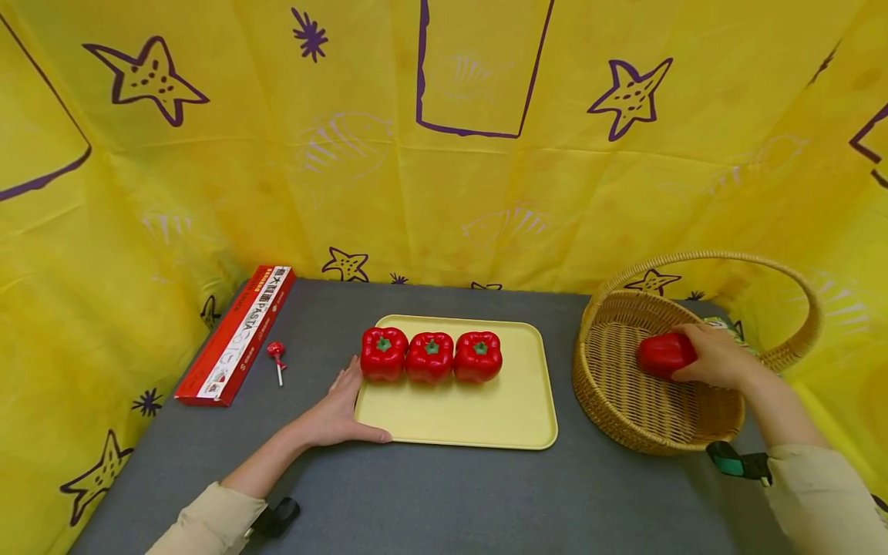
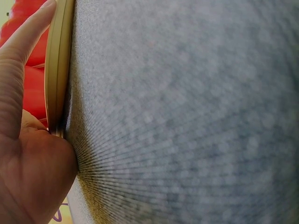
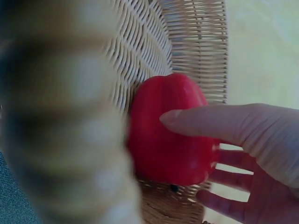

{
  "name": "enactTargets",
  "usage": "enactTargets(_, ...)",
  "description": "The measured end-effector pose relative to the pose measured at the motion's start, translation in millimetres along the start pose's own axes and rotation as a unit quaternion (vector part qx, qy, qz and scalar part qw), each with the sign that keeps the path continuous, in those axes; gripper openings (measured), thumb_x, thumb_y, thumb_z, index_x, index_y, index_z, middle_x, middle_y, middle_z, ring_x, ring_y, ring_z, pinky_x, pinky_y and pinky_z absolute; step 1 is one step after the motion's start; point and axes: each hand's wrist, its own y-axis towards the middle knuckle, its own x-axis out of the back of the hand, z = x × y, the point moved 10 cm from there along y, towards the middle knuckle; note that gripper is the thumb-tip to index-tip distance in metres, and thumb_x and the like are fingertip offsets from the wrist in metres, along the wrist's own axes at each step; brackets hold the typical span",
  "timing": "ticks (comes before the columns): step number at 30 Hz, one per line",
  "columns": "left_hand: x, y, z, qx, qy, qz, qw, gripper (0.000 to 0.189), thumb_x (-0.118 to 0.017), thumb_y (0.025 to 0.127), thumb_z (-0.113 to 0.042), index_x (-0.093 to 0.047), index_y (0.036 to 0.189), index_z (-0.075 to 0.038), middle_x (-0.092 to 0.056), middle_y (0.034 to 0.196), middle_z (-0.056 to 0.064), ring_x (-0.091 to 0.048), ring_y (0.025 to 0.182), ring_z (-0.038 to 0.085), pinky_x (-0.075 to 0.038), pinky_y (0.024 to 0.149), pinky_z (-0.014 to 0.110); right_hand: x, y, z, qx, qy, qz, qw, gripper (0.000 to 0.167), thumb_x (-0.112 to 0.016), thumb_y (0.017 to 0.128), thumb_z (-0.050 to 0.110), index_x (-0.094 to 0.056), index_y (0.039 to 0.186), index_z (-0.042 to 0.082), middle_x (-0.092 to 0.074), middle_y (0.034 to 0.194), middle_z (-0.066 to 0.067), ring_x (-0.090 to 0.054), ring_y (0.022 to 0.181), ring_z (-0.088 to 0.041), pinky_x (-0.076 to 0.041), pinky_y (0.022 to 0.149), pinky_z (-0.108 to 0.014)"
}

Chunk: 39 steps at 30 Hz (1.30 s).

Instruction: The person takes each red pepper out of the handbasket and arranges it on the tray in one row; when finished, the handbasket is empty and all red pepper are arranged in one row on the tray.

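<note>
Inside a wicker basket, my right hand grips a red bell pepper. In the right wrist view, the thumb lies across that pepper, and the other fingers are partly hidden behind it. My left hand is spread at the near left corner of a pale yellow tray, thumb along its front edge and fingers by its left side. The left wrist view shows the straight thumb against the rim. Three red bell peppers with green stems stand in a row on the tray.
A long red-and-white pasta box lies at the left, with a red lollipop beside it. The basket's tall handle arches over its opening. Yellow patterned cloth borders the grey table.
</note>
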Motion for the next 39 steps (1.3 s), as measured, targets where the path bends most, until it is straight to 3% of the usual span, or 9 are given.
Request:
enactTargets(13,0.0,0.4,0.5,0.005,-0.003,-0.001,1.0000,0.127,-0.086,0.066,-0.050,-0.006,0.157,-0.012,-0.008,0.161,0.015,0.004,0.146,0.040,-0.001,0.112,0.063,-1.9,-2.5,-3.4,0.005,0.012,0.001,0.9999,0.076,-0.084,0.067,0.014,-0.044,0.123,-0.017,-0.047,0.115,-0.042,-0.047,0.100,-0.055,-0.043,0.077,-0.061)
enactTargets(20,1.0,0.5,-2.6,-0.010,0.002,-0.014,0.9999,0.128,-0.087,0.065,-0.049,-0.007,0.157,-0.010,-0.010,0.160,0.019,0.002,0.146,0.043,-0.003,0.112,0.064,-0.6,-3.6,-4.2,-0.001,0.009,-0.012,0.9999,0.076,-0.086,0.069,0.026,-0.047,0.122,-0.013,-0.051,0.112,-0.038,-0.052,0.096,-0.050,-0.046,0.075,-0.056)
enactTargets(26,1.0,0.2,-2.1,-0.004,0.001,-0.014,0.9999,0.127,-0.087,0.066,-0.049,-0.008,0.157,-0.009,-0.010,0.160,0.020,0.002,0.146,0.043,-0.002,0.112,0.063,0.3,-5.0,0.5,0.002,0.013,-0.016,0.9998,0.075,-0.084,0.073,0.032,-0.049,0.122,-0.014,-0.057,0.107,-0.032,-0.055,0.093,-0.045,-0.047,0.074,-0.053)
enactTargets(33,0.7,0.0,-1.4,0.000,0.002,-0.014,0.9999,0.128,-0.087,0.065,-0.050,-0.006,0.157,-0.008,-0.009,0.160,0.018,0.003,0.146,0.043,-0.002,0.112,0.063,-0.9,-8.5,10.6,0.012,0.043,-0.026,0.9986,0.075,-0.083,0.075,0.033,-0.050,0.123,-0.015,-0.058,0.101,-0.025,-0.056,0.087,-0.035,-0.047,0.068,-0.042)
enactTargets(39,0.2,0.3,-0.6,0.002,0.003,-0.013,0.9999,0.129,-0.086,0.065,-0.051,-0.005,0.157,-0.009,-0.009,0.161,0.018,0.003,0.146,0.043,-0.002,0.112,0.063,0.0,-13.7,18.8,0.009,0.067,-0.053,0.9963,0.075,-0.083,0.075,0.035,-0.052,0.125,-0.011,-0.057,0.106,-0.027,-0.054,0.092,-0.037,-0.047,0.068,-0.041)
